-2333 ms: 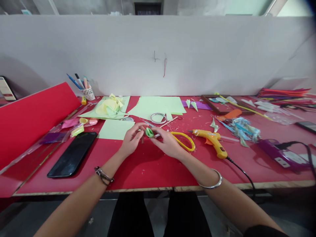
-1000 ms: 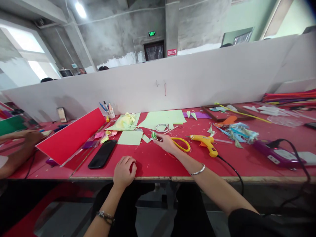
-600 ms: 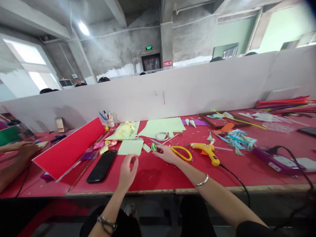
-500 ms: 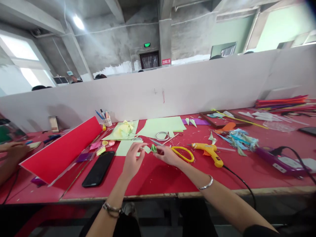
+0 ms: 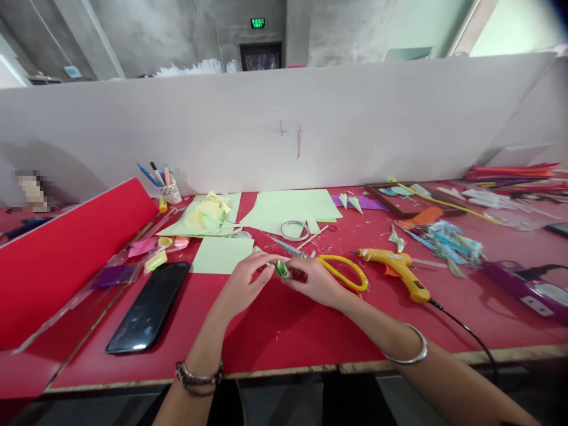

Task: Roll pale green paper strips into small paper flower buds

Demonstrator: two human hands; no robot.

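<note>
A small rolled green paper piece (image 5: 282,270) is between my two hands, over the red table. My right hand (image 5: 313,278) pinches it from the right. My left hand (image 5: 248,281) comes up to it from the left, fingers bent and close to the roll; whether they grip it is too small to tell. Scissors with yellow handles (image 5: 344,273) lie just beyond my right hand, and a roll of tape (image 5: 294,223) lies farther back. Pale green sheets (image 5: 222,255) lie behind my left hand.
A black phone (image 5: 148,307) and a red board (image 5: 75,260) are on the left. To the right lie a yellow glue gun (image 5: 402,269) with its cord, a bundle of blue strips (image 5: 452,242) and a purple device (image 5: 526,290). A white partition (image 5: 222,130) stands behind.
The view has tilted down and come closer to the table. My left hand has moved in nearer to the green roll, and the gap between my hands is smaller.
</note>
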